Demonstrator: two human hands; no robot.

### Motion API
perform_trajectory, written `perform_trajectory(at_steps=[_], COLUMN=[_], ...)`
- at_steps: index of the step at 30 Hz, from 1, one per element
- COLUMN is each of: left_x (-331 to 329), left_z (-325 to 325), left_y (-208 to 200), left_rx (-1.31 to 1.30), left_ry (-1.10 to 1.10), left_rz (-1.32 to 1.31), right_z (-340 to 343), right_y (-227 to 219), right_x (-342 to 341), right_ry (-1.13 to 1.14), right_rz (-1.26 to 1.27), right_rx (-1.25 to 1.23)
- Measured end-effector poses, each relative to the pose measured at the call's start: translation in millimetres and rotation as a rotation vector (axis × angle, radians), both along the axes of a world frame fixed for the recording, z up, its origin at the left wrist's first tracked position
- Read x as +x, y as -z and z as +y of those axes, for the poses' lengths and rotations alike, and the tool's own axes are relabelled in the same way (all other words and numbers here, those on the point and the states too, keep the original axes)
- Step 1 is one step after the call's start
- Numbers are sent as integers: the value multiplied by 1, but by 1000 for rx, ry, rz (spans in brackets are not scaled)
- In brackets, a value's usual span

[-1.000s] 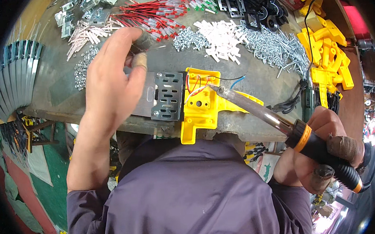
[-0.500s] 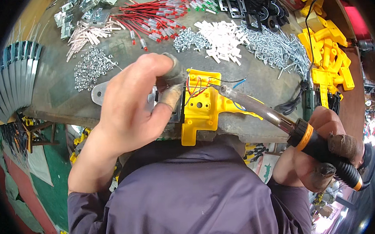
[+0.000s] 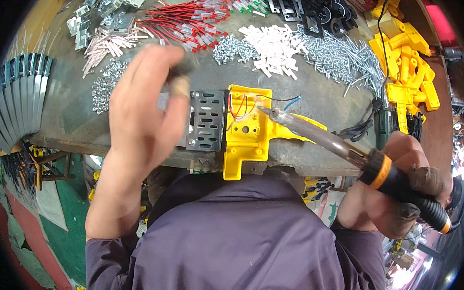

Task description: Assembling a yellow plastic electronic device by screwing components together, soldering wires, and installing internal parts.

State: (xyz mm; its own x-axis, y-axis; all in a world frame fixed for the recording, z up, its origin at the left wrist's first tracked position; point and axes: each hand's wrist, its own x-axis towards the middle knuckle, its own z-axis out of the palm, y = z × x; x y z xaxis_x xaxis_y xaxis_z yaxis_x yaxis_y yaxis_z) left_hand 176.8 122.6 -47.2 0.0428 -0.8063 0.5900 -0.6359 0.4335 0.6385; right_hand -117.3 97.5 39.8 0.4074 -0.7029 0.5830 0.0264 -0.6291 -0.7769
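My right hand [image 3: 405, 193] is wrapped round the black and orange handle of a soldering iron [image 3: 322, 139]. The iron's tip reaches the thin wires [image 3: 240, 108] inside a yellow plastic housing [image 3: 246, 139]. That housing lies open side up at the bench's near edge, against a black slotted metal plate [image 3: 207, 120]. Red, black and blue wire ends stick out from it. Left of the plate, my left hand [image 3: 145, 108] hovers above the bench, thumb and forefinger close together in dark finger covers. Motion blurs those fingertips, and whatever they pinch is hidden.
Along the bench [image 3: 70, 112] lie piles of nuts [image 3: 106, 86], white sleeves [image 3: 274, 49], screws [image 3: 338, 56] and red wired lamps [image 3: 192, 22]. Metal blades [image 3: 24, 99] fan out at left. Yellow housings [image 3: 408, 70] are heaped at right, beside a black cable [image 3: 382, 35].
My left hand has drawn away from the housing, up and to the left, uncovering the slotted plate. The soldering iron stays nearly in place.
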Motion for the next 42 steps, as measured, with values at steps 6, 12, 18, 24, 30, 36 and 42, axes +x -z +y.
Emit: perform_trajectory(at_steps=[6,12,18,24,30,36,42], left_x=[-22,-38,-41,-43,-47,-48,-48], left_z=[6,2,1,6,9,2,-4], left_y=[-17,-6,-10,-13,-14,-15,-15], left_rx=[-49,-203,-249,-208,-156,-144,-110], left_ry=[13,-17,-40,-91,-14,71,83], left_rz=[-234,-322,-383,-435,-324,-288,-229], right_z=[-9,-51,-83,-181,-274,-279,-146], right_y=[-3,10,11,14,26,43,23], right_x=[-6,-4,2,27,40,46,30], right_ry=[128,557,362,355,381,43,-278], right_rz=[-188,-357,-392,-194,-146,-73,375], right_rx=[-80,-204,-44,149,188,782,450])
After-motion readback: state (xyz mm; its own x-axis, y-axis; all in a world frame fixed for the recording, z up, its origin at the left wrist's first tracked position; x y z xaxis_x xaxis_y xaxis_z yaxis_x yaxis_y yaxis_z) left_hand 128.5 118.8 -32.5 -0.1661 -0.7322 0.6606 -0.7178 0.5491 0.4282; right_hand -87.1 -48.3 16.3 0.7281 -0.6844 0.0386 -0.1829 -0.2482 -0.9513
